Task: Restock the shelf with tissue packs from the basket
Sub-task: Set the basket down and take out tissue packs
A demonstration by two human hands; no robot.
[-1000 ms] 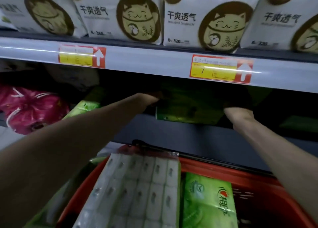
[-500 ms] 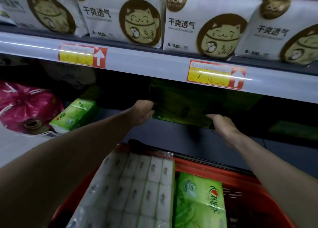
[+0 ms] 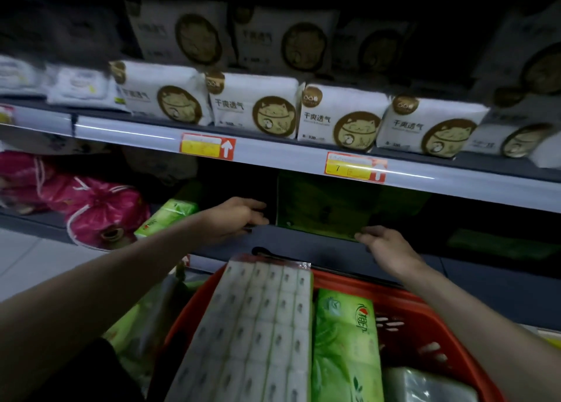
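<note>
- One green tissue pack (image 3: 324, 207) stands upright on the lower shelf (image 3: 303, 244), near its front edge and under the right-hand price tag (image 3: 355, 168).
- The left hand (image 3: 239, 219) is just beside the pack's left edge, fingers loosely bent and gripping nothing. I cannot tell whether it touches the pack.
- The right hand (image 3: 385, 247) is open and flat, its fingertips (image 3: 361, 236) at the pack's lower right corner.
- Below both hands is a red basket (image 3: 400, 307). It holds a long white multi-pack (image 3: 261, 325), a second green pack (image 3: 346, 341) beside that, and a clear-wrapped pack (image 3: 425, 386) at the near right.
- A loose green pack (image 3: 164, 216) lies further left on the same shelf, next to pink bags (image 3: 100, 210).
- The shelf above carries white packs (image 3: 340, 119) with a cat emblem.
</note>
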